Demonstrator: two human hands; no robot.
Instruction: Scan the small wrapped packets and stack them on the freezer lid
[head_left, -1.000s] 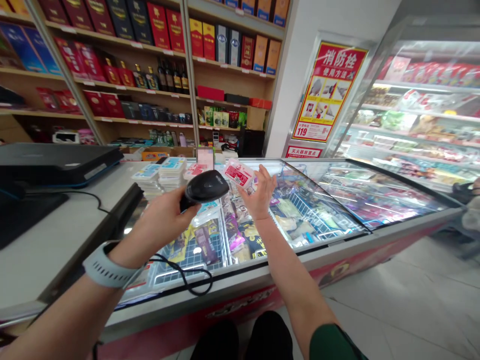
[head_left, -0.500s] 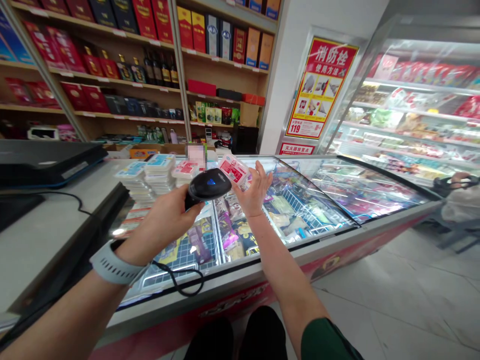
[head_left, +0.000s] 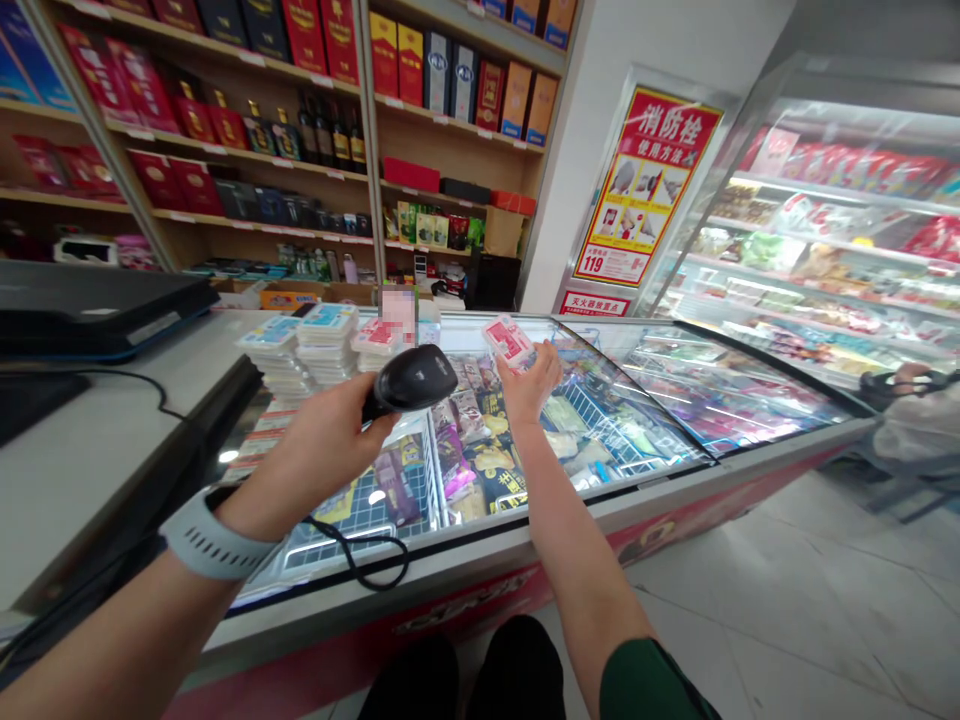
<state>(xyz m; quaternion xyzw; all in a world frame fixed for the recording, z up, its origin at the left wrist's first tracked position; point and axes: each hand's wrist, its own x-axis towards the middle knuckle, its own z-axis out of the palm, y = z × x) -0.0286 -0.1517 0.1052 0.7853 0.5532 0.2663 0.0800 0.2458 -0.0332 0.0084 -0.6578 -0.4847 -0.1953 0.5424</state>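
My left hand [head_left: 330, 435], with a pale watch band at the wrist, is closed around the handle of a black barcode scanner [head_left: 415, 380]. The scanner's head points right, over the glass-topped freezer [head_left: 630, 505]. My right hand [head_left: 531, 382] grips a flat clear pack with a red and white label [head_left: 508, 341] by its near edge, apart from the scanner. Left of the scanner stand stacks of similar packs, some with blue labels [head_left: 328, 318] and some with red labels [head_left: 375, 335]. A black cable [head_left: 352, 560] loops below my left wrist.
Wrapped foods and wire baskets [head_left: 600, 425] show inside the freezer. A grey counter [head_left: 82, 480] with a black device [head_left: 97, 310] lies at left. Shelves of boxes and bottles [head_left: 259, 140] stand behind. At the far right are a chilled display [head_left: 840, 230] and part of a person [head_left: 919, 420].
My right hand and the red-labelled pack have moved right, away from the scanner. The blue light on the scanner's top no longer shows. The view has shifted slightly.
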